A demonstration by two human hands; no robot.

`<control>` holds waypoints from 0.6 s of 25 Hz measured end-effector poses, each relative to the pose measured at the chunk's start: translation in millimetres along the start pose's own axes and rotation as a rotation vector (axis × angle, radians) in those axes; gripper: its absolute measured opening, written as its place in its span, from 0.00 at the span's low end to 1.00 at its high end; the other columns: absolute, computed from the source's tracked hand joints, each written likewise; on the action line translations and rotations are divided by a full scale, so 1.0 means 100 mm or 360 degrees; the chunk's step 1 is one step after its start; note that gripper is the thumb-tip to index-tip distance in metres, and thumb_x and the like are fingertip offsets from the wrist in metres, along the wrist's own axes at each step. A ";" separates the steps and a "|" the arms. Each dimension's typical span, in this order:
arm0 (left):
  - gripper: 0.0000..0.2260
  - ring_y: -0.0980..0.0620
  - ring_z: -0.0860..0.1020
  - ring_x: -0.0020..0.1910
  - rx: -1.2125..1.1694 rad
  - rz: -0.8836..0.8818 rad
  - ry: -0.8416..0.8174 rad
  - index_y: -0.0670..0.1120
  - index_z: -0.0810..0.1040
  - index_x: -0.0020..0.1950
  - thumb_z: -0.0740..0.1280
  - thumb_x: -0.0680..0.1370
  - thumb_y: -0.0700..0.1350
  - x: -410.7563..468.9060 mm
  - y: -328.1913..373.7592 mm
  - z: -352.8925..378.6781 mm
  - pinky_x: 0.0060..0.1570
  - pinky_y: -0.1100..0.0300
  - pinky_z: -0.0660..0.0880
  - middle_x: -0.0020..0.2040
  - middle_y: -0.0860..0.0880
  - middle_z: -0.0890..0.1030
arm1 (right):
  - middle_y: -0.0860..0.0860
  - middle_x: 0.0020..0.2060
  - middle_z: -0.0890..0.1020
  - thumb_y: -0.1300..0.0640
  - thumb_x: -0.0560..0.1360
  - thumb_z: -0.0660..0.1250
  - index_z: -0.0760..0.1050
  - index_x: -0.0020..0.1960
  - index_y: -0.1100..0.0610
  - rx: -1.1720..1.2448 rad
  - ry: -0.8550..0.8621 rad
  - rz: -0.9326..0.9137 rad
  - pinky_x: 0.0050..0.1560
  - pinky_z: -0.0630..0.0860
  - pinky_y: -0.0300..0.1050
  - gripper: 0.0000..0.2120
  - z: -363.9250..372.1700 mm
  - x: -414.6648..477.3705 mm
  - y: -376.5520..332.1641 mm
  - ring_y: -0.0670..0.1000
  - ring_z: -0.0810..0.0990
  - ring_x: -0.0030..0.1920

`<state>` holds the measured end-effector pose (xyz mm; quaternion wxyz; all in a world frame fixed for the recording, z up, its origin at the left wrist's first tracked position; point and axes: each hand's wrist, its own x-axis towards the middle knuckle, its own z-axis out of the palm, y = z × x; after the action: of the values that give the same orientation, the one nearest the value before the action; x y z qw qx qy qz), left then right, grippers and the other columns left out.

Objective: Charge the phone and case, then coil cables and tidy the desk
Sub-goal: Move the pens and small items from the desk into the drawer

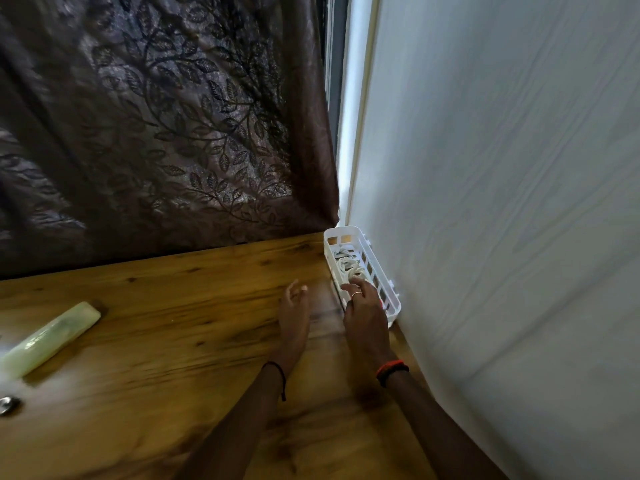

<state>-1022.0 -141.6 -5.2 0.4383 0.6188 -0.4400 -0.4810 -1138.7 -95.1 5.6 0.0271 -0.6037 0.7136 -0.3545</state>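
- Peeking in at the eight o'clock edge of the view, one small metal object [8,405] is cut off by the frame and too blurred to identify.
- Toward one o'clock from it, one pale green oblong piece [52,337], possibly a case, lies flat on the wooden desk [173,341]. Its outline is soft with blur.
- One dark leaf-patterned curtain [156,116] hangs behind the desk, filling the ten o'clock area.
- The left hand [294,313] is palm down low over the desk. Its fingers are loosely bent, slightly spread and holding nothing.
- Just at three o'clock of it, the right hand [367,317] reaches toward twelve o'clock into one white slotted basket [360,237]. The fingertips lie on the white cables [348,263], but I cannot tell whether they pinch them.
- The cables sit coiled inside the basket, which stands against the pale wall [502,202]. Their overlapping loops cannot be counted.
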 end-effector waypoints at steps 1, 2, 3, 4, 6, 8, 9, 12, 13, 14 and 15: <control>0.17 0.52 0.74 0.51 0.0022 0.0035 0.0029 0.46 0.69 0.68 0.60 0.80 0.49 -0.02 -0.03 -0.12 0.40 0.62 0.68 0.63 0.45 0.74 | 0.57 0.60 0.78 0.66 0.75 0.63 0.77 0.59 0.61 0.0012 -0.0033 0.0001 0.61 0.76 0.52 0.13 0.03 -0.06 -0.07 0.56 0.75 0.63; 0.17 0.51 0.74 0.51 0.0033 0.0074 0.0060 0.46 0.69 0.68 0.60 0.80 0.49 -0.04 -0.06 -0.25 0.39 0.62 0.67 0.62 0.45 0.75 | 0.57 0.61 0.76 0.64 0.76 0.63 0.77 0.59 0.61 0.0029 -0.0053 -0.0004 0.61 0.76 0.52 0.13 0.06 -0.11 -0.14 0.56 0.74 0.64; 0.17 0.48 0.76 0.51 0.0027 0.0108 0.0081 0.46 0.70 0.67 0.60 0.80 0.50 -0.05 -0.10 -0.37 0.39 0.62 0.69 0.62 0.44 0.75 | 0.56 0.62 0.75 0.62 0.76 0.62 0.76 0.59 0.61 0.0052 -0.0073 -0.0003 0.60 0.77 0.51 0.13 0.09 -0.16 -0.21 0.55 0.73 0.64; 0.17 0.44 0.77 0.52 0.0010 0.0143 0.0099 0.47 0.70 0.67 0.60 0.80 0.51 -0.07 -0.13 -0.50 0.39 0.62 0.69 0.62 0.43 0.76 | 0.56 0.62 0.75 0.61 0.77 0.60 0.76 0.59 0.60 0.0065 -0.0088 -0.0018 0.59 0.77 0.50 0.13 0.12 -0.22 -0.29 0.54 0.73 0.64; 0.16 0.43 0.77 0.53 -0.0039 0.0179 0.0113 0.48 0.70 0.66 0.60 0.80 0.51 -0.13 -0.20 -0.75 0.39 0.63 0.70 0.62 0.44 0.75 | 0.54 0.62 0.74 0.61 0.77 0.58 0.76 0.58 0.60 0.0072 -0.0113 -0.0070 0.59 0.77 0.48 0.13 0.18 -0.33 -0.44 0.53 0.73 0.63; 0.15 0.50 0.75 0.54 -0.0119 0.0156 0.0115 0.48 0.70 0.66 0.60 0.80 0.50 -0.19 -0.28 -1.01 0.40 0.65 0.70 0.63 0.46 0.73 | 0.55 0.62 0.74 0.62 0.77 0.57 0.76 0.57 0.60 0.0122 -0.0130 -0.0090 0.59 0.76 0.45 0.13 0.24 -0.46 -0.62 0.52 0.73 0.63; 0.14 0.51 0.75 0.56 -0.0165 0.0126 0.0112 0.50 0.70 0.65 0.60 0.80 0.50 -0.23 -0.32 -1.14 0.43 0.64 0.71 0.64 0.46 0.73 | 0.55 0.61 0.74 0.63 0.76 0.57 0.76 0.58 0.60 0.0155 -0.0142 -0.0088 0.59 0.76 0.44 0.13 0.27 -0.54 -0.71 0.52 0.73 0.62; 0.12 0.50 0.76 0.57 -0.0231 0.0130 0.0082 0.51 0.70 0.63 0.60 0.80 0.50 -0.40 -0.45 -1.49 0.47 0.62 0.73 0.63 0.46 0.74 | 0.54 0.61 0.73 0.66 0.75 0.58 0.75 0.59 0.58 0.0191 -0.0207 -0.0056 0.56 0.77 0.48 0.15 0.35 -0.84 -0.90 0.52 0.74 0.61; 0.13 0.50 0.76 0.57 -0.0248 0.0125 0.0077 0.50 0.70 0.64 0.59 0.80 0.50 -0.47 -0.48 -1.58 0.47 0.63 0.73 0.62 0.46 0.75 | 0.54 0.61 0.73 0.66 0.75 0.58 0.75 0.59 0.58 0.0183 -0.0241 -0.0028 0.55 0.77 0.48 0.15 0.36 -0.94 -0.95 0.53 0.73 0.61; 0.14 0.51 0.76 0.56 -0.0274 0.0109 0.0075 0.49 0.70 0.65 0.59 0.80 0.50 -0.58 -0.52 -1.69 0.47 0.64 0.73 0.62 0.46 0.75 | 0.53 0.62 0.73 0.66 0.75 0.57 0.74 0.60 0.58 0.0170 -0.0268 0.0006 0.54 0.77 0.49 0.16 0.36 -1.07 -1.00 0.53 0.72 0.61; 0.14 0.51 0.77 0.56 -0.0290 0.0107 0.0090 0.48 0.70 0.64 0.59 0.80 0.51 -0.70 -0.54 -1.79 0.48 0.64 0.73 0.61 0.46 0.76 | 0.53 0.62 0.72 0.65 0.76 0.57 0.74 0.61 0.58 0.0162 -0.0282 0.0037 0.55 0.76 0.48 0.16 0.35 -1.20 -1.04 0.53 0.72 0.62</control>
<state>-850.5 -40.0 -15.7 0.5210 0.5746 -0.4023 -0.4864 -1002.5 -8.2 -10.8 0.1249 -0.6223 0.6963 -0.3351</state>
